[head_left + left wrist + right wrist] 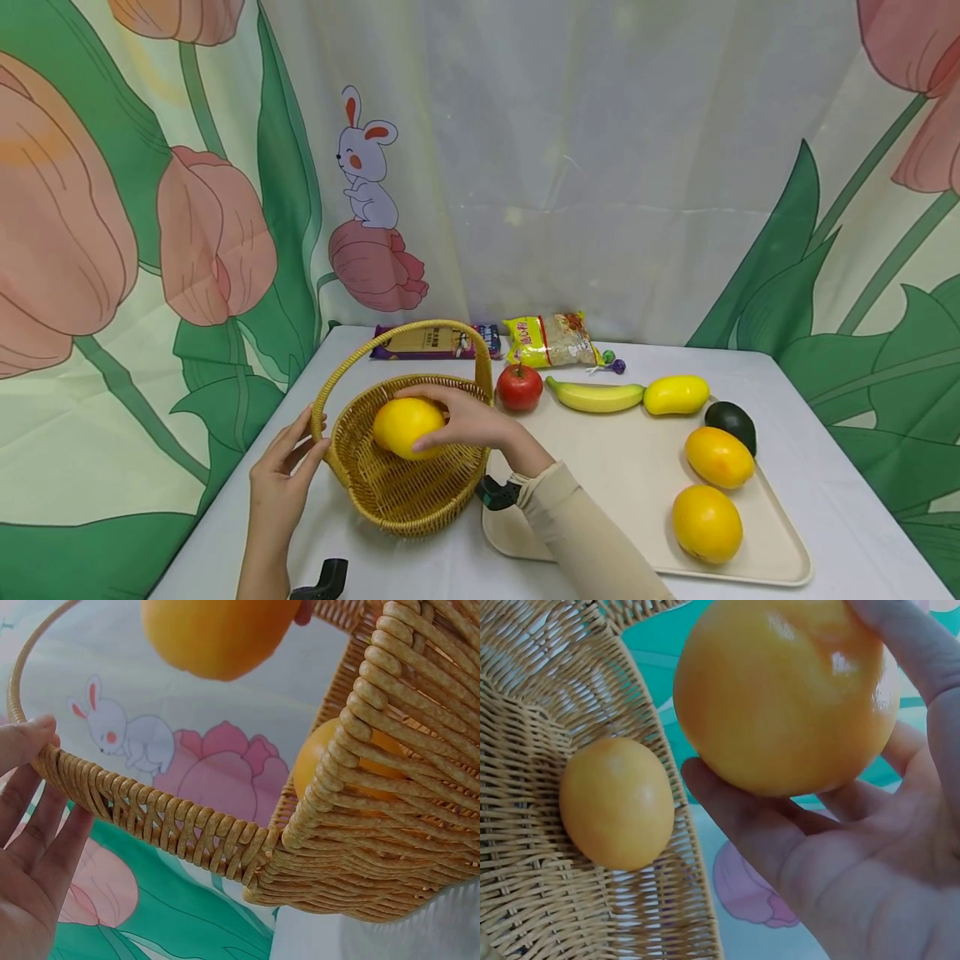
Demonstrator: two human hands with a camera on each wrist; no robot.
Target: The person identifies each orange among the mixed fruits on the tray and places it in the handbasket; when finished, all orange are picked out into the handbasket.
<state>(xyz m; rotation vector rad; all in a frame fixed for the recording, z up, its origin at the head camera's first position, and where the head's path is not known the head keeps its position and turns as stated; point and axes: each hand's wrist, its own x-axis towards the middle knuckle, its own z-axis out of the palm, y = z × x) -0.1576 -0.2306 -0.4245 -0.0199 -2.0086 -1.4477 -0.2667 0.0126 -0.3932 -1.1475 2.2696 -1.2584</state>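
Note:
A woven wicker basket [412, 500] with a tall arched handle stands on the table. My left hand [277, 479] holds the lower left side of the handle [161, 806] between thumb and fingers. Over the basket opening, my right hand [476, 421] grips a round yellow-orange fruit [787, 697], thumb on one side and fingers on the other. The left wrist view shows this fruit [217, 634] raised above the rim. A second yellow-orange fruit [616, 802] lies inside the basket against its wall; in the head view the held fruit largely hides it.
Right of the basket lies a beige tray [600, 483] with a banana [596, 396], a yellow mango [677, 394], an avocado [731, 427] and two yellow-orange fruits [707, 525]. A red apple [519, 388] sits at its far-left corner. Behind are snack packs [551, 340] and lollipops [617, 365].

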